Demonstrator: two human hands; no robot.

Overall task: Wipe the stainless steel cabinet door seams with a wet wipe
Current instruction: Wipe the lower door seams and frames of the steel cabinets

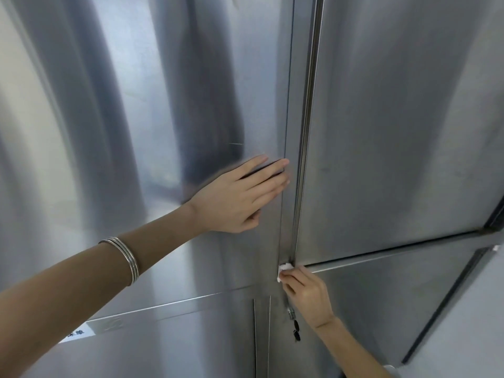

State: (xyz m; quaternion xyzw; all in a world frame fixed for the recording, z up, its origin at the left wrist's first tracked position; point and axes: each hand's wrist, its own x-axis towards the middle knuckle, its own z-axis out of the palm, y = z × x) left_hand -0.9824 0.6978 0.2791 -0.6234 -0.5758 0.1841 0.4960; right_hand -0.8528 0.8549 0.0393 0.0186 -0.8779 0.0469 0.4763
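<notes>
at cabinet door seam (296, 236), right hand (305, 293) pinching wet wipe (285, 267), left hand (240, 195) flat on door

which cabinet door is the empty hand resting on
The upper left door: the left hand lies flat on it, fingers straight, by the vertical seam. The right hand pinches the wet wipe lower down, where the seams cross.

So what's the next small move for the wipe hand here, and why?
Probably slide the wipe up the vertical seam. The right hand pinches it at the seam's lower end, where the horizontal seam meets it, and the left hand lies flat on the left door.
</notes>
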